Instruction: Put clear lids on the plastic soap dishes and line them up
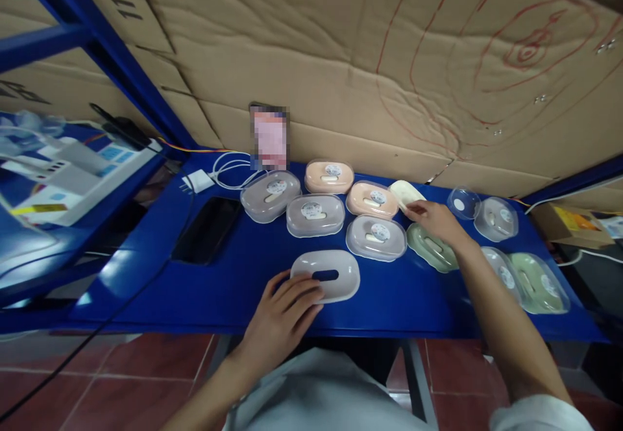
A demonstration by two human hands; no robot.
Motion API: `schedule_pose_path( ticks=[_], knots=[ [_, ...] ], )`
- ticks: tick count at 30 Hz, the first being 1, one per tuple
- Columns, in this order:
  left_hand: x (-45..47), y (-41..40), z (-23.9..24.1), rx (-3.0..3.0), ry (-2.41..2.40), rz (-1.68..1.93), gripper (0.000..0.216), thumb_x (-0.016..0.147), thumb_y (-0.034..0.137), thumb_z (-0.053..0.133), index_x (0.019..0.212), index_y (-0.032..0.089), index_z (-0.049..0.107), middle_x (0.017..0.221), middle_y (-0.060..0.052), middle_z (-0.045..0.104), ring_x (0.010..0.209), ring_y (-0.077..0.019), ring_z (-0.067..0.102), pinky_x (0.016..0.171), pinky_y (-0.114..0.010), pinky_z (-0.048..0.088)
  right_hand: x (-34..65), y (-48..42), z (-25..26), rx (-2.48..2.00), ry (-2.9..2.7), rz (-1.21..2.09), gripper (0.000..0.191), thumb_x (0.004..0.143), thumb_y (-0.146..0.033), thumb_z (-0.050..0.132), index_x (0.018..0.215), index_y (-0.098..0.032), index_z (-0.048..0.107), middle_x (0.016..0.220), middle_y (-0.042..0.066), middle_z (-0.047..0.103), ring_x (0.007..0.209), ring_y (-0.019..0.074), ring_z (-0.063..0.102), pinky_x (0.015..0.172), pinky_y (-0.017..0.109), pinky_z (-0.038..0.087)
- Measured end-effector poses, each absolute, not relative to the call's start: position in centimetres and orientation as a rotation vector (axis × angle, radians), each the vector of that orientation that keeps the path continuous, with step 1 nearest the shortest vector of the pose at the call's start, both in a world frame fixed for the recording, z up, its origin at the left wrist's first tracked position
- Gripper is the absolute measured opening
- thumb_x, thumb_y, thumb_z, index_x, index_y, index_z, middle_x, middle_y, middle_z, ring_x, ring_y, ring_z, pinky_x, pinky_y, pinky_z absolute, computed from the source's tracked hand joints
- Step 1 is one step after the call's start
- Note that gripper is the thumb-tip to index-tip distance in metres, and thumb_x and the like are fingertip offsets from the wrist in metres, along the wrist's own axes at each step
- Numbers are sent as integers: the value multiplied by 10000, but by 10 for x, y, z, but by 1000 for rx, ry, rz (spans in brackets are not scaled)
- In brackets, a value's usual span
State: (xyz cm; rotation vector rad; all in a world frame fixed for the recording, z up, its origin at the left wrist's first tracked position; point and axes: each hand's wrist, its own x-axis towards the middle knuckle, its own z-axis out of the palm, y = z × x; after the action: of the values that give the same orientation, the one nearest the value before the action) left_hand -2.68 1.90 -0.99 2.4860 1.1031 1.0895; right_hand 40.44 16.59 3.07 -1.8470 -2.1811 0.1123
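My left hand [289,307] has its fingers over the left edge of a white oval soap dish [343,291] with a slot in its middle. The dish lies close to the table's front edge. Stretched out to the back right, my right hand [435,219] grips the lower edge of a cream oval piece [407,192], which looks tilted; its fingertips are partly hidden. Just below that hand sits a green soap dish [431,249]. A lidded grey soap dish [376,239] and a lidded peach soap dish [372,200] stand between my hands.
More lidded soap dishes [315,216] stand at the back. Others [539,283], with a clear round lid [464,203], are at right. At left lie a black phone [207,231], a white charger [199,180] and a power strip [102,171]. Another phone [270,137] leans on the cardboard wall [331,93].
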Motion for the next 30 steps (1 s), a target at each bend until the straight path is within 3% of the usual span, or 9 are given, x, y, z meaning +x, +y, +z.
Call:
schedule_pose_path(
  ticks=[2,5,10,12,15,18,27,30],
  knots=[
    [-25,18,-11,2443,1118,1133,171,1042,177,667,1196,238,710,1192,-43,801,1185,-212,744,1108,-454,535,406,181,24,-1902,-2183,193,263,995,-546,637,943,-327,773,878,-14,814,787,267,788,722,464,645],
    [-28,15,-9,2388,1130,1212,176,1027,177,688,1184,252,715,1161,-37,804,1160,-212,755,1090,-454,558,402,191,28,-1977,-2130,178,333,987,-568,637,921,-266,763,849,23,805,768,257,771,736,440,624],
    [-42,10,0,2307,1166,1380,247,984,103,725,1180,253,712,1134,-41,798,1158,-221,750,1107,-486,551,375,142,63,-1948,-1967,-83,332,1094,-483,475,1200,-266,705,1113,105,801,1010,297,752,945,539,587],
    [-47,8,2,2264,1185,1442,290,960,63,736,1182,247,705,1145,-50,790,1166,-230,743,1123,-522,540,348,95,68,-1823,-2011,-154,283,1104,-429,495,1272,-292,678,1181,93,788,1085,295,729,985,536,567],
    [-50,5,4,2172,1215,1489,316,943,40,736,1183,243,701,1160,-57,778,1181,-247,734,1138,-562,531,296,22,54,-1332,-2406,-179,295,1068,-190,566,1326,-281,677,1247,64,781,1151,271,712,1018,506,544],
    [-46,3,3,2111,1230,1479,301,957,62,725,1195,243,698,1163,-57,770,1180,-252,730,1131,-561,536,257,-18,28,-1154,-2603,-63,299,1042,-105,584,1294,-210,706,1157,71,790,1098,239,713,1071,477,534],
    [-23,12,3,2354,1184,1245,204,1025,138,682,1196,248,689,1160,-38,791,1160,-216,727,1104,-455,506,257,4,34,-1009,-2360,32,235,1033,-135,644,1251,-203,698,1139,64,802,1093,198,742,1009,399,596],
    [-14,18,1,2435,1139,1190,178,1048,163,653,1209,230,689,1170,-47,795,1162,-220,728,1100,-451,494,259,3,31,-1081,-2392,-69,312,1035,-261,691,1341,-205,679,1324,125,754,1264,256,698,1076,455,577]
  ],
)
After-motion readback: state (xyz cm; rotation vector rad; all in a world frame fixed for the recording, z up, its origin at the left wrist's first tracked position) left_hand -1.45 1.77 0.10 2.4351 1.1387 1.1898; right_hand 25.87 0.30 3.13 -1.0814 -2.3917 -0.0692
